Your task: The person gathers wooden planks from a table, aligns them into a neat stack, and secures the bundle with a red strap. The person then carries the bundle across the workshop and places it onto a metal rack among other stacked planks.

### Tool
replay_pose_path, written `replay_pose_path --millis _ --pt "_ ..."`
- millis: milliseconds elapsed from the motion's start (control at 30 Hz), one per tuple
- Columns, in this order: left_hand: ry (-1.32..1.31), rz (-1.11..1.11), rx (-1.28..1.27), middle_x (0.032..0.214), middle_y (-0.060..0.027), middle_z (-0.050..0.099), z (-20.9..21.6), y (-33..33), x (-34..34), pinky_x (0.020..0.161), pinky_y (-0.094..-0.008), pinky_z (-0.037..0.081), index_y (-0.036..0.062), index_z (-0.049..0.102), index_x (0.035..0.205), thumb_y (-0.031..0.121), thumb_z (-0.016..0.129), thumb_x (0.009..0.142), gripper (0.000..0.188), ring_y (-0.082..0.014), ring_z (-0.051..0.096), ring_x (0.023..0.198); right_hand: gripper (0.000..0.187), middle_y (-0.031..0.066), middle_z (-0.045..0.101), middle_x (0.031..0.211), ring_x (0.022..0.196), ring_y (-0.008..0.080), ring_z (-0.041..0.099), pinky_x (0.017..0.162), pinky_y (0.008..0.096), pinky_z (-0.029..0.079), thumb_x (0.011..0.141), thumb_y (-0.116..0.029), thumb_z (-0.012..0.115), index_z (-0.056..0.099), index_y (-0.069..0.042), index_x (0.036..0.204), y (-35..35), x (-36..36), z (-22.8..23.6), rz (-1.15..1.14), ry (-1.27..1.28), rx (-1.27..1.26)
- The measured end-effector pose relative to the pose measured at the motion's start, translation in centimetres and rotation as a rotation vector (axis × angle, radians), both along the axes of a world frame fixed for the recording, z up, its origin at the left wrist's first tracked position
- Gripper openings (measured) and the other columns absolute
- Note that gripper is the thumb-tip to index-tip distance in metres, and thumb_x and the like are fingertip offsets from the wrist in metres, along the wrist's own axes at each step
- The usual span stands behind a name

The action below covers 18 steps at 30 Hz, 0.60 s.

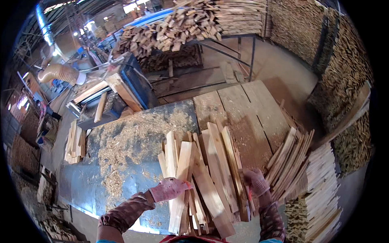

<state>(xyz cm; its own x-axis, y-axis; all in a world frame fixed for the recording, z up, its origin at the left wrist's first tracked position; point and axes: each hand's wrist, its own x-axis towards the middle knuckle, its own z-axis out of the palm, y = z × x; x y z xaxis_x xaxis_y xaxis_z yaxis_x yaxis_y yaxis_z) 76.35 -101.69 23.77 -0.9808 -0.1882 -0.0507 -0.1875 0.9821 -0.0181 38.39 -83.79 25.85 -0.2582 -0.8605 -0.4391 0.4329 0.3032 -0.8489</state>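
Note:
Across the near part of the table lies a loose pile of pale wooden slats (213, 175), several of them fanned out and overlapping. My left hand (172, 189), in a pinkish knitted glove with red fingertips, is closed at the left side of the pile, its fingers over one slat (184, 162). At the pile's right side, my right hand (256, 181), gloved alike, has its fingers curled round the edge of a darker slat (242, 194); part of its grip is hidden. Patterned sleeves cover both forearms.
Sawdust and shavings (121, 141) cover much of the metal tabletop (81, 182). A machine (129, 85) with a wood slat at its mouth stands far left. Another slat bundle (289, 162) leans right of my right hand. Stacked wood (174, 30) fills a rack beyond; tall stacks (348, 60) line the right.

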Motion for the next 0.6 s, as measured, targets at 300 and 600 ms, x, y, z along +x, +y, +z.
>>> replay_pose_path --millis 300,600 --pt "0.271 0.240 0.689 0.070 -0.0040 0.057 4.7 1.5 0.1 0.047 -0.0245 0.049 0.0100 0.061 0.123 0.031 0.048 0.100 0.033 -0.0119 0.051 0.053 0.027 0.0012 0.058 0.082 0.057 0.0089 0.054 0.048 0.0211 0.046 0.094 -0.030 0.060 0.055 -0.007 0.080 -0.1 2.3 -2.1 -0.311 -0.555 -0.134" --pt "0.733 0.892 1.702 0.085 -0.0033 0.067 3.7 5.2 2.5 0.048 -0.0232 0.042 0.0062 0.059 0.123 0.029 0.058 0.096 0.035 -0.0075 0.048 0.051 0.024 -0.0049 0.046 0.058 0.052 0.0062 0.045 0.047 0.0218 0.037 0.092 -0.020 0.060 0.054 -0.014 0.069 -1.9 14.3 2.6 -0.273 -0.188 -0.202"
